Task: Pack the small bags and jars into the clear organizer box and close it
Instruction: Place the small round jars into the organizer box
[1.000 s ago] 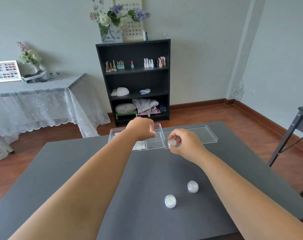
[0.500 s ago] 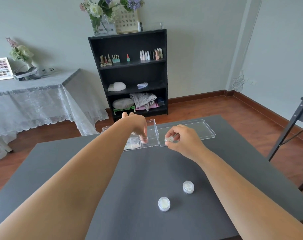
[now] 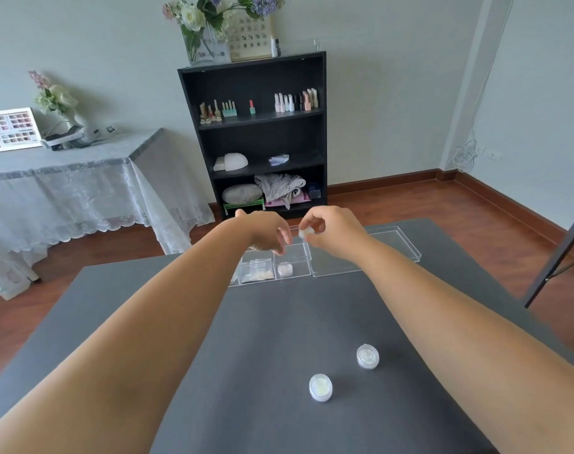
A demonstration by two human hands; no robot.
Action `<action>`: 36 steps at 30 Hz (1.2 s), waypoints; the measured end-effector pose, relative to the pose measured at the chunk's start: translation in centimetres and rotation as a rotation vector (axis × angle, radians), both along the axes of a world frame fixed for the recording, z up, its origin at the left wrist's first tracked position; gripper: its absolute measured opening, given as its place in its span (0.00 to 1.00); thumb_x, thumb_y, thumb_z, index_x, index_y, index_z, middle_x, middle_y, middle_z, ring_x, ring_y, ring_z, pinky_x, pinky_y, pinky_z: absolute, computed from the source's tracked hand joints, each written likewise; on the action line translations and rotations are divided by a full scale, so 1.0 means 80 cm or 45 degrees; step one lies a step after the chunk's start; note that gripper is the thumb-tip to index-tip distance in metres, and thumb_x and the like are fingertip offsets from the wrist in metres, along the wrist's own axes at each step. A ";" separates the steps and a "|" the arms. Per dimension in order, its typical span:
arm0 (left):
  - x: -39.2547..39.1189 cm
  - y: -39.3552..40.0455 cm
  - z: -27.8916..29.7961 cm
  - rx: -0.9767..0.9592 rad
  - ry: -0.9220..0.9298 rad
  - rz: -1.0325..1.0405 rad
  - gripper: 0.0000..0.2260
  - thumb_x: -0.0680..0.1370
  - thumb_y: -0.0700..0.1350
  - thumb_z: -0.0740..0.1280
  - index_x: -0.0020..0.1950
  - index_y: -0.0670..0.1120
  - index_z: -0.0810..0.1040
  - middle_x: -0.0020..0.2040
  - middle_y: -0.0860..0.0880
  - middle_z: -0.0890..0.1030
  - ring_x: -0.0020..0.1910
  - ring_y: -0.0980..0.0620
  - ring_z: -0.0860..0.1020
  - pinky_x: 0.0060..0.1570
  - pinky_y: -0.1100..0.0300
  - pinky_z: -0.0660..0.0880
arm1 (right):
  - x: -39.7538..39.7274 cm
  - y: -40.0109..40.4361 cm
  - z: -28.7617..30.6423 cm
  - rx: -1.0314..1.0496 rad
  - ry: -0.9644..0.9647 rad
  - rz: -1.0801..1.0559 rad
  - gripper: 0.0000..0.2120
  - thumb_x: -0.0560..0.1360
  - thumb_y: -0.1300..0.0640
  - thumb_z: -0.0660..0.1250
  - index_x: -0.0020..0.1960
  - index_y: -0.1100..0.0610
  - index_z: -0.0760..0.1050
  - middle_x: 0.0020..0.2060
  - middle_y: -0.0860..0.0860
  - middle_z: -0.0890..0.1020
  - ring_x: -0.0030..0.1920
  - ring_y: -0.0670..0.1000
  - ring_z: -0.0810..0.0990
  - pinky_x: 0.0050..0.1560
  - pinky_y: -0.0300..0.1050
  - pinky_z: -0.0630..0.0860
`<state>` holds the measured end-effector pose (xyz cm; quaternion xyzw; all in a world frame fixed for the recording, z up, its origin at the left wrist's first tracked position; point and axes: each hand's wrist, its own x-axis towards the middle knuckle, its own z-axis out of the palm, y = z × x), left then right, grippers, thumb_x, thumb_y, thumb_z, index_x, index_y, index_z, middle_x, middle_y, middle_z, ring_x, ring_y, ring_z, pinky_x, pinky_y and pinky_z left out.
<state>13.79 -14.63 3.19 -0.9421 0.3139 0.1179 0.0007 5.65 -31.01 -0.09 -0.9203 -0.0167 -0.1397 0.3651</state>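
The clear organizer box [image 3: 298,257] lies at the far edge of the dark grey table, with its lid [image 3: 393,247] open flat to the right. Small bags [image 3: 258,270] fill its left compartments, and one small jar [image 3: 284,269] sits in the near right compartment. My left hand [image 3: 267,235] hovers just above the box, fingers apart and empty. My right hand [image 3: 331,229] pinches another small jar [image 3: 307,232] over the box's right compartment. Two more jars [image 3: 320,387] [image 3: 367,356] stand on the table near me.
The grey table [image 3: 262,339] ends just past the box. Behind it stands a black bookshelf [image 3: 256,136] with bottles, and a lace-covered side table [image 3: 66,185] is at the left. A dark table leg [image 3: 557,257] shows at the right edge.
My left hand set a jar down in the box's near right compartment and lifted off it, empty. My right hand carried its jar up and left, over the box.
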 end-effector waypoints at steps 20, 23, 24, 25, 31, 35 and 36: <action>-0.009 0.082 -0.085 -0.414 -0.054 0.237 0.28 0.77 0.67 0.54 0.75 0.58 0.61 0.79 0.55 0.52 0.77 0.47 0.47 0.73 0.38 0.49 | 0.063 0.060 0.035 -0.872 0.769 0.201 0.14 0.66 0.49 0.77 0.33 0.57 0.76 0.31 0.51 0.75 0.32 0.52 0.73 0.33 0.44 0.71; -0.008 0.083 -0.086 -0.435 -0.057 0.234 0.28 0.77 0.67 0.55 0.75 0.58 0.62 0.79 0.55 0.53 0.77 0.47 0.48 0.73 0.40 0.49 | 0.061 0.058 0.034 -0.870 0.798 0.192 0.11 0.69 0.51 0.71 0.31 0.54 0.76 0.30 0.50 0.73 0.30 0.51 0.71 0.31 0.44 0.68; -0.008 0.083 -0.086 -0.447 -0.058 0.234 0.28 0.77 0.67 0.55 0.75 0.58 0.62 0.79 0.54 0.53 0.77 0.47 0.49 0.73 0.40 0.50 | 0.059 0.057 0.035 -0.862 0.805 0.196 0.10 0.69 0.51 0.70 0.32 0.54 0.77 0.31 0.49 0.73 0.31 0.50 0.71 0.33 0.44 0.68; -0.010 0.084 -0.085 -0.460 -0.067 0.232 0.28 0.77 0.67 0.55 0.74 0.58 0.63 0.79 0.54 0.54 0.77 0.47 0.50 0.73 0.41 0.51 | 0.057 0.056 0.037 -0.853 0.807 0.193 0.09 0.69 0.50 0.68 0.34 0.53 0.79 0.33 0.49 0.76 0.35 0.51 0.73 0.37 0.46 0.68; -0.042 0.087 -0.070 -0.626 -0.395 0.044 0.23 0.77 0.62 0.61 0.71 0.58 0.67 0.73 0.53 0.65 0.72 0.47 0.61 0.69 0.45 0.58 | 0.034 0.029 0.046 -0.646 0.452 0.057 0.11 0.74 0.49 0.61 0.44 0.46 0.83 0.42 0.45 0.80 0.55 0.54 0.67 0.53 0.54 0.60; -0.091 0.087 -0.059 -0.783 -0.274 -0.214 0.19 0.75 0.59 0.68 0.64 0.57 0.74 0.61 0.56 0.74 0.60 0.56 0.71 0.59 0.57 0.68 | -0.018 0.001 0.044 -0.396 0.325 0.057 0.09 0.75 0.51 0.62 0.41 0.41 0.80 0.43 0.41 0.81 0.45 0.46 0.76 0.46 0.46 0.67; -0.106 0.087 -0.058 -0.783 -0.173 -0.262 0.17 0.74 0.58 0.69 0.61 0.57 0.76 0.57 0.57 0.76 0.55 0.59 0.74 0.55 0.60 0.71 | -0.035 -0.005 0.040 -0.317 0.324 0.084 0.09 0.75 0.52 0.64 0.41 0.41 0.80 0.44 0.42 0.82 0.42 0.44 0.78 0.41 0.43 0.70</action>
